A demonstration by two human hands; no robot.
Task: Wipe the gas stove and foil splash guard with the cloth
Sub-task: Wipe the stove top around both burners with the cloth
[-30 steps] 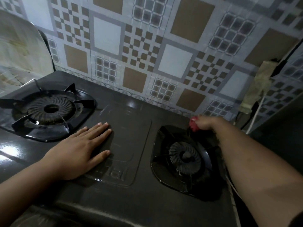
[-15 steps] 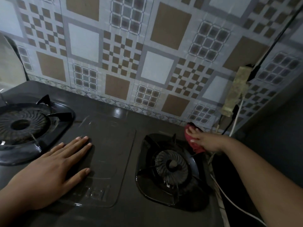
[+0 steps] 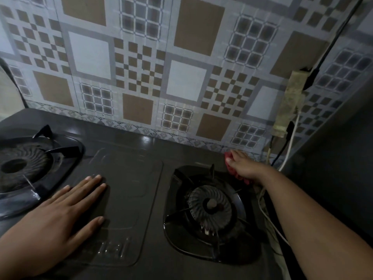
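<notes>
The dark two-burner gas stove [image 3: 129, 150] fills the lower half of the head view. My right hand [image 3: 245, 165] grips a red cloth [image 3: 234, 172] against the stove's far right corner, just behind the right burner [image 3: 211, 205]. Most of the cloth is hidden under the hand. My left hand [image 3: 66, 211] rests flat on the stove's middle panel, fingers straight, beside the left burner [image 3: 22, 164]. The patterned splash guard [image 3: 141, 73] stands upright behind the stove, its lower edge touching the stove's back.
A grimy power strip [image 3: 290, 104] hangs on the wall at the right, with black and white cables [image 3: 286, 154] running down past the stove's right edge. A dark surface [image 3: 333, 158] lies to the right. A pale curved panel [image 3: 8, 91] stands at far left.
The view has swung to the right. My right hand with the cloth slid from behind the right burner to the stove's back right corner. My left hand stays flat on the middle panel.
</notes>
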